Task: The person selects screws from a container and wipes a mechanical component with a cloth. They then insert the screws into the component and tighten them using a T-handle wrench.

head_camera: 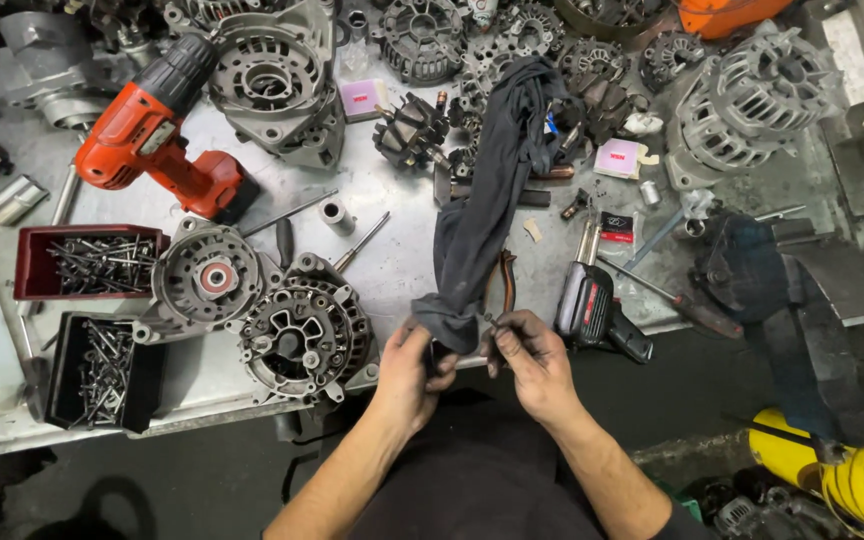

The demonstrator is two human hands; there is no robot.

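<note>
My left hand (414, 368) grips the near end of a long dark grey cloth (487, 190) at the front edge of the metal workbench (392, 260). The cloth trails away across the bench toward the far parts. My right hand (532, 355) pinches a small dark metal part against the cloth end, right beside the left hand. What the cloth wraps is hidden. An alternator housing (302, 335) lies just left of my left hand. Red-handled pliers (505, 280) lie under the cloth's edge.
A red cordless drill (157, 130) lies at far left. Two trays of screws (92, 262), (102, 370) sit at left. A soldering gun (592, 305) and screwdriver (667, 295) lie right of my hands. Alternator housings and rotors (752, 100) crowd the back. A yellow object (832, 470) stands below right.
</note>
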